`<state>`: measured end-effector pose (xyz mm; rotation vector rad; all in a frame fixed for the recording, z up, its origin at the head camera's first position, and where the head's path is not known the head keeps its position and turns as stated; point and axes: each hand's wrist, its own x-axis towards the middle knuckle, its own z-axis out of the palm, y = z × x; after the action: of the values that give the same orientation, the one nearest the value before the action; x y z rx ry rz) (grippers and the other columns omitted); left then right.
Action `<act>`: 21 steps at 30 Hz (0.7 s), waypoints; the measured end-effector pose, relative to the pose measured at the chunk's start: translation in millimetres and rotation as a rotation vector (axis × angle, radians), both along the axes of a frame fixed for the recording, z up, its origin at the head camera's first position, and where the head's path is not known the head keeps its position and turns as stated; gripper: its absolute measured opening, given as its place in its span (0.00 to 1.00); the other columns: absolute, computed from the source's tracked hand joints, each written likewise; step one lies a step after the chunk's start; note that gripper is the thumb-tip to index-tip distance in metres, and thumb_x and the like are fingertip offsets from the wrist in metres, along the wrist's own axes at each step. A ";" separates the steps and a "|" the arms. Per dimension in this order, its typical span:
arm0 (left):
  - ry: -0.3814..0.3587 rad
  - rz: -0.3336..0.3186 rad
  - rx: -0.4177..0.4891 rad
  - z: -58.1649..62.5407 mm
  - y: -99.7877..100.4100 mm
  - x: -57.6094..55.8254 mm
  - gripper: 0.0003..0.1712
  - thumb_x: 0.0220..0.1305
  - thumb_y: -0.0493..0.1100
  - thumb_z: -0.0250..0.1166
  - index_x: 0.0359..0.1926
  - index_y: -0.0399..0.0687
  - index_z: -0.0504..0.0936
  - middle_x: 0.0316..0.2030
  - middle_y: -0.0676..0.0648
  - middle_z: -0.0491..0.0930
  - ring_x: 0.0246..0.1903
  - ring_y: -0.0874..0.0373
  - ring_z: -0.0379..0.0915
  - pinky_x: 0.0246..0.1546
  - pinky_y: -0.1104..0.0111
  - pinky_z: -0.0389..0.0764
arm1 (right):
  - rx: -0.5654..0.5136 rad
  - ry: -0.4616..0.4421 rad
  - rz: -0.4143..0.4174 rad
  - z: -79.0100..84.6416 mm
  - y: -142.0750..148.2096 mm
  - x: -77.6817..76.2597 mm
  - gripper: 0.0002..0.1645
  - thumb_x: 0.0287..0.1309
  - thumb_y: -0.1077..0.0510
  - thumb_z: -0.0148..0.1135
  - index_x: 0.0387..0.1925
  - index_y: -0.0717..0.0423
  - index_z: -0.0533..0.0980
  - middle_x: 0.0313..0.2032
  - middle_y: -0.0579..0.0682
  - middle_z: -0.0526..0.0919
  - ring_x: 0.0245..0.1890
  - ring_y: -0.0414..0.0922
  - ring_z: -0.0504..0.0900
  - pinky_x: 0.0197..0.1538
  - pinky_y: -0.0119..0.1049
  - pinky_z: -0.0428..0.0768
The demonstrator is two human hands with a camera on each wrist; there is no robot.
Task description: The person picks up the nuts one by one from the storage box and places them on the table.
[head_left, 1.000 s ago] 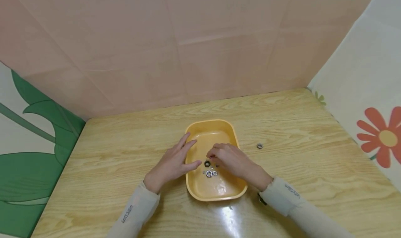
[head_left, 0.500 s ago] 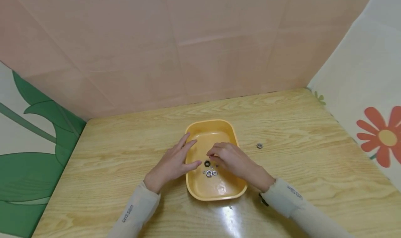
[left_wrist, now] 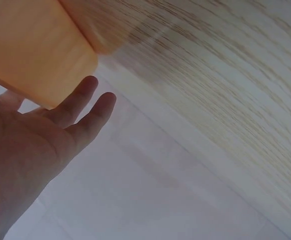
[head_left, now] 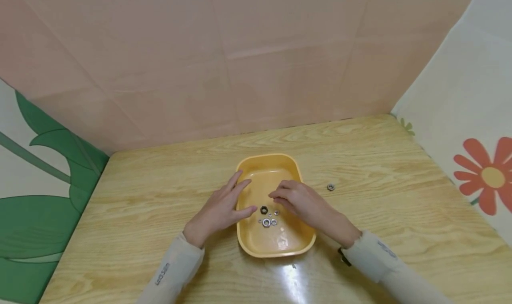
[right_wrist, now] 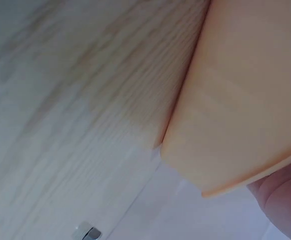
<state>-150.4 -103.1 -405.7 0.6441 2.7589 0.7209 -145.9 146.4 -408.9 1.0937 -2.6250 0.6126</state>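
Note:
In the head view, my left hand point(head_left: 220, 210) straddles the left rim of a yellow plastic tray point(head_left: 276, 253), its thumb and nearer fingers extended over the inside. The left wrist view shows two fingers outside the tray wall point(left_wrist: 40, 55). My right hand point(head_left: 306, 206) hangs over the tray's right side, thumb and fingertips drawn together; I cannot tell whether something small is between them. Below, on the tray floor, lie a black hex nut point(head_left: 264, 210), a larger silver nut point(head_left: 266, 223) and several smaller silver nuts point(head_left: 274, 222).
One more nut point(head_left: 330, 187) lies on the wood-grain table point(head_left: 172, 184), right of the tray. A pink wall covering point(head_left: 240, 64) rises behind the table. A flower-printed sheet point(head_left: 460, 117) stands along the right and green leaf print point(head_left: 52, 170) along the left.
My right hand has risen slightly and shifted right, uncovering a small silver nut beneath it. The left hand and the tray hold their place.

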 end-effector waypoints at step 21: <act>-0.004 0.013 0.003 -0.4 0.7 0.6 0.45 0.64 0.65 0.62 0.76 0.57 0.60 0.80 0.49 0.41 0.74 0.41 0.54 0.69 0.42 0.61 | -0.056 0.104 -0.023 9.7 17.8 4.3 0.11 0.53 0.68 0.71 0.40 0.57 0.86 0.38 0.47 0.87 0.38 0.44 0.85 0.43 0.38 0.84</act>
<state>-149.8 -102.5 -406.1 0.6251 2.7609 0.7284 -141.6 164.2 -399.2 1.0483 -2.5129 0.6040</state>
